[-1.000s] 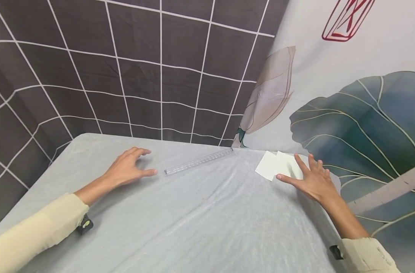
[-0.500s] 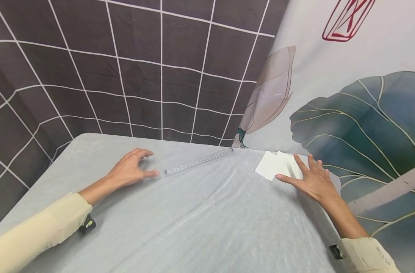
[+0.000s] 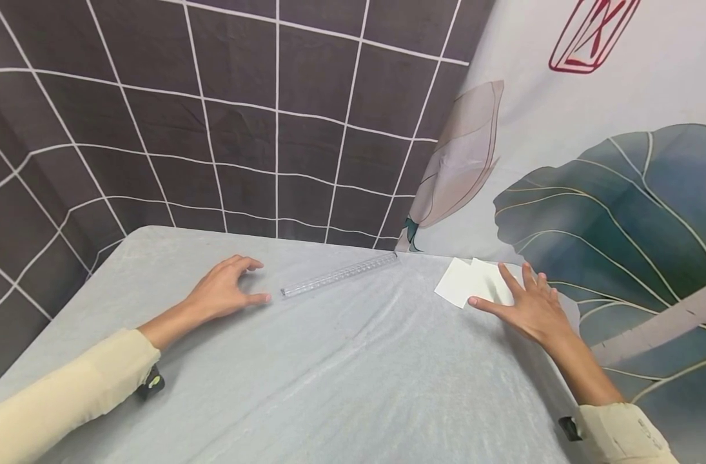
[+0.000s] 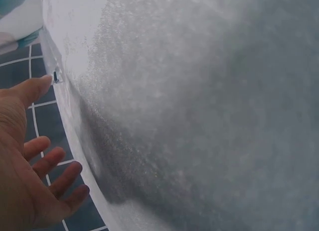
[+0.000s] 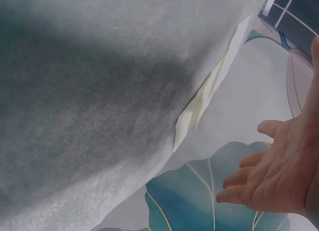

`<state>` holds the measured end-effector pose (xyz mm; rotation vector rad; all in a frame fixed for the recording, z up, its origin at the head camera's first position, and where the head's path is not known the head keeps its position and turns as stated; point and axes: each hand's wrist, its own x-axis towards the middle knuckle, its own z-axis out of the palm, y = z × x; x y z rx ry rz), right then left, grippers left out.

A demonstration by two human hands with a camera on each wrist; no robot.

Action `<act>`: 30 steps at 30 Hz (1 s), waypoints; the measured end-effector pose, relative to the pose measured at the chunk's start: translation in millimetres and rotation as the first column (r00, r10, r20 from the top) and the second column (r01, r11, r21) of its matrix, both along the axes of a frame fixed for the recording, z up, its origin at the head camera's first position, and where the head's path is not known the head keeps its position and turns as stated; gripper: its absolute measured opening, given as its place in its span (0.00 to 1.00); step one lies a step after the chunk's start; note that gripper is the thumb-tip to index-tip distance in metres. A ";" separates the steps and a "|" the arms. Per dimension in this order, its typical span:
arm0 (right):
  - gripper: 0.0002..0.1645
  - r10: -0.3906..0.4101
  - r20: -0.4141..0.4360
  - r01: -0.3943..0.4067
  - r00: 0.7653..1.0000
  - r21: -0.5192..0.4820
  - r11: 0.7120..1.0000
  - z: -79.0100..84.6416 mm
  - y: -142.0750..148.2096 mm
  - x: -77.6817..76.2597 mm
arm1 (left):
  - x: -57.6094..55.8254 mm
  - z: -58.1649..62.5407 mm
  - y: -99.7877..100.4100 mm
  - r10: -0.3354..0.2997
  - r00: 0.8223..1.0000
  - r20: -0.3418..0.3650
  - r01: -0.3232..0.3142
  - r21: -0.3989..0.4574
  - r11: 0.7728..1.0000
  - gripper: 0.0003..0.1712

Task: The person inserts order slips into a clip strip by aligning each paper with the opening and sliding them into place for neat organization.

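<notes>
A clear plastic tube (image 3: 340,275) lies slantwise on the table, with small dark ends. My left hand (image 3: 222,290) hovers just left of its near end, thumb and fingers spread apart and nothing between them. In the left wrist view the left hand (image 4: 40,166) shows its palm, its thumb overlapping the tube's tip (image 4: 56,76). Two overlapping white paper squares (image 3: 465,282) lie at the far right of the table. Over their right part is my right hand (image 3: 532,306), fingers spread and holding nothing. The right wrist view shows the papers (image 5: 199,104) edge-on beyond the right hand (image 5: 279,166).
A grey cloth covers the table (image 3: 329,386), with soft creases running across it. Behind stands a dark grid-patterned curtain (image 3: 231,129). To the right hangs a white curtain (image 3: 527,103) with large leaf prints, close to the table's right edge.
The left hand has shifted slightly to the right, toward the tube's near end. My right hand stays nearly still over the papers. The tube and papers have not moved.
</notes>
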<state>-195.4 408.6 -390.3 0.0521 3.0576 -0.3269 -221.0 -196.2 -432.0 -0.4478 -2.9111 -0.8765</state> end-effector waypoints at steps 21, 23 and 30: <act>0.75 0.010 0.006 -0.010 1.000 0.002 1.000 -2.8 -3.9 -0.3 | 0.4 -2.8 13.3 -0.026 0.999 -0.022 0.027 0.054 0.998 0.37; 0.75 0.011 0.007 -0.011 1.000 0.002 1.000 -3.4 -4.4 -0.8 | 0.6 -2.1 14.4 -0.029 0.999 -0.025 0.030 0.056 0.998 0.36; 0.75 0.014 0.018 -0.014 1.000 0.000 1.000 -2.8 -5.3 -1.3 | -6.3 -12.8 14.5 -0.044 0.996 -0.076 0.052 0.097 0.994 0.35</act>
